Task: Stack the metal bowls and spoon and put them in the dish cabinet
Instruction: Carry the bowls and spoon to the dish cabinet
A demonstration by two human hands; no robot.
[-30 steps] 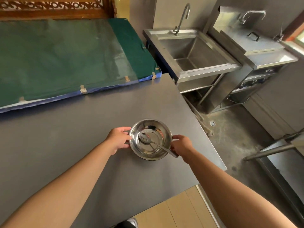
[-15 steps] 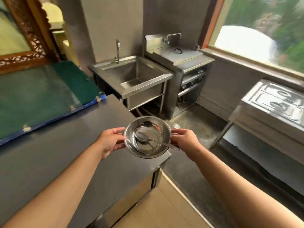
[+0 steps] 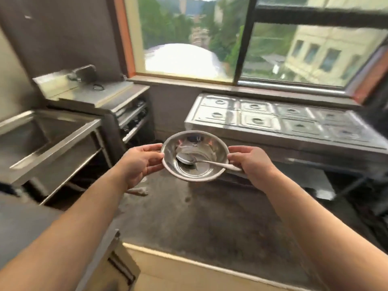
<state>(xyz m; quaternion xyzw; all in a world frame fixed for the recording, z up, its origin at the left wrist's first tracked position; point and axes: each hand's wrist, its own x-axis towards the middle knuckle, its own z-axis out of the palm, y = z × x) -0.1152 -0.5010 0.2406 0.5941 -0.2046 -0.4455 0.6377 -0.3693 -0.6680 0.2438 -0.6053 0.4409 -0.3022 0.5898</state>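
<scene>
A person carries a metal bowl (image 3: 194, 156) in midair, the left hand (image 3: 139, 162) clasping its left rim and the right hand (image 3: 251, 162) its right rim, thumbs over the edge. A spoon (image 3: 201, 161) lies inside, its head near the bowl's middle and its handle resting across the right rim beside the right thumb. Whether one bowl or a nested stack is held cannot be told.

A second ago the bowl sat on the grey counter (image 3: 23, 225); half a second ago it had been lifted just past the counter's corner. It now hangs clear of the counter, over the bare concrete floor (image 3: 199, 217), and the view has swung from the sink (image 3: 42, 143) toward the window (image 3: 252, 43).

The counter's corner sits at lower left, close under the left forearm. The sink's front edge runs at left, a steel unit (image 3: 100, 97) behind it. Ahead, a steel serving table (image 3: 283, 122) with lidded pans spans beneath the windowsill, its near edge just beyond the bowl. Open floor lies between these fixtures.
</scene>
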